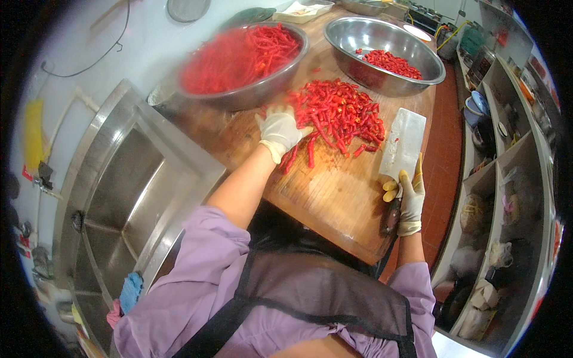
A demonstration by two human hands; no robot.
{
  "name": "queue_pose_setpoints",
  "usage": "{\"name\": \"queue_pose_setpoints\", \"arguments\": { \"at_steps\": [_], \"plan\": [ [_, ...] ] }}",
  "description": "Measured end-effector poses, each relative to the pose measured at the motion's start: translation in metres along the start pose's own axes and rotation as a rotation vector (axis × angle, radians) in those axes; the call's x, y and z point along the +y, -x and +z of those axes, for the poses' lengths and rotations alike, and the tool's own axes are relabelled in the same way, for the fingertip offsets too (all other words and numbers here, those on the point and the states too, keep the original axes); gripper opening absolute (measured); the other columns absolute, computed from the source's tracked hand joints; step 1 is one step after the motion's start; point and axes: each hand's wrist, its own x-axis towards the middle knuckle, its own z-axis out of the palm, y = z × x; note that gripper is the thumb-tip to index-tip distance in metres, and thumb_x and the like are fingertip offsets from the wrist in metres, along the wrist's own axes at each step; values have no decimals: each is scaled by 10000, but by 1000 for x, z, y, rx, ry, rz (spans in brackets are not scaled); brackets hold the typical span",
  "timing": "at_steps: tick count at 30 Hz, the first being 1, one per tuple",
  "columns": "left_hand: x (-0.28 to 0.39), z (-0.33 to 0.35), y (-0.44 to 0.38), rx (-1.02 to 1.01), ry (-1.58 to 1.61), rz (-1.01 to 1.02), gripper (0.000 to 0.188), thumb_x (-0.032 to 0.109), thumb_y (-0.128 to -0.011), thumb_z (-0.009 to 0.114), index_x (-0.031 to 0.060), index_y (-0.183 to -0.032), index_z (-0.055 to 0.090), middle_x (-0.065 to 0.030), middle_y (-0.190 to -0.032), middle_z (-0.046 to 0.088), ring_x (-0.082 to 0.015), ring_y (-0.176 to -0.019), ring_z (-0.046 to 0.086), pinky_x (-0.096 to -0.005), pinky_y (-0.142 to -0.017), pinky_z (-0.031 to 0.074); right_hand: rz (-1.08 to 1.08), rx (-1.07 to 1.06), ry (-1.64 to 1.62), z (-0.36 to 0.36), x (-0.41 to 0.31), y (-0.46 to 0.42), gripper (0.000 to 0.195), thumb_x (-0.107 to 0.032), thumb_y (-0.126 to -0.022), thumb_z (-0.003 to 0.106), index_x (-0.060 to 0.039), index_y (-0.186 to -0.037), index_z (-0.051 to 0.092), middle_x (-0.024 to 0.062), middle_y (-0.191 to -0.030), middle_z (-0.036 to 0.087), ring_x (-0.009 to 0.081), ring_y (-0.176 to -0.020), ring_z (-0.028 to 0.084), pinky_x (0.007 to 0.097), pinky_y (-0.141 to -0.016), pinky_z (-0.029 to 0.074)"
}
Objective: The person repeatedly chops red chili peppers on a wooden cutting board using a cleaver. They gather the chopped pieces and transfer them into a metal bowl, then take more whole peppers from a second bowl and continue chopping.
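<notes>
My left hand point(280, 129), in a pale glove, lies with spread fingers at the left edge of a heap of red chili peppers point(335, 112) on the wooden chopping board point(331, 201). Whether it grips any chili, I cannot tell. At the board's right side my right hand point(408, 197), gloved too, holds a cleaver point(403, 141) near its dark handle, the broad blade lying flat and pointing away. Behind the heap, a steel bowl point(295, 71) on the left holds long red chilies, partly blurred. Another steel bowl point(340, 49) on the right holds cut red pieces.
A steel sink point(130, 165) adjoins the board on the left, with a blue cloth point(131, 291) on its near rim. Shelves point(492, 165) with bags and pots line the right, beyond a strip of red tiled floor point(441, 179). A white tray point(302, 13) stands at the back.
</notes>
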Motion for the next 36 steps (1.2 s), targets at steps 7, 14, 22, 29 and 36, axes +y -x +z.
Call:
{"name": "queue_pose_setpoints", "arguments": {
  "at_steps": [7,14,22,29,36],
  "plan": [
    [4,2,24,158,-43,50,1122,673,-758,737,49,-1573,282,-244,-1578,351,-439,-1464,303,-677,-1165,210,-1,4,16,2,-3,4,654,-20,-1006,544,-102,-1600,281,117,-1263,658,147,-819,700,268,-688,596],
    [2,16,5,-5,85,102,1205,766,-716,709,61,-1586,262,-248,-1587,343,-467,-1459,312,-657,-1182,181,-35,41,-17,6,-2,3,651,-20,-1007,547,-87,-1597,279,118,-1256,660,142,-776,695,266,-657,591],
    [31,-1,26,112,-235,449,880,566,-734,790,285,-1506,476,-203,-1655,200,-489,-1511,147,-730,-1158,118,-3,-11,-13,3,-3,2,642,-17,-1008,545,-84,-1593,289,118,-1289,640,144,-849,698,263,-685,595],
    [48,18,20,116,-288,575,219,318,-792,752,188,-967,779,-150,-1614,345,-458,-1520,173,-731,-1170,65,7,59,-3,10,-6,6,644,-40,-1005,562,-74,-1591,298,96,-1309,628,138,-937,679,254,-768,572],
    [36,-7,-14,571,382,452,232,304,-846,717,76,-872,755,-232,-1389,568,-432,-1349,458,-609,-1106,314,-11,31,17,6,-3,4,630,-27,-1009,524,-85,-1593,296,115,-1275,647,130,-765,678,248,-654,570]
  ]
}}
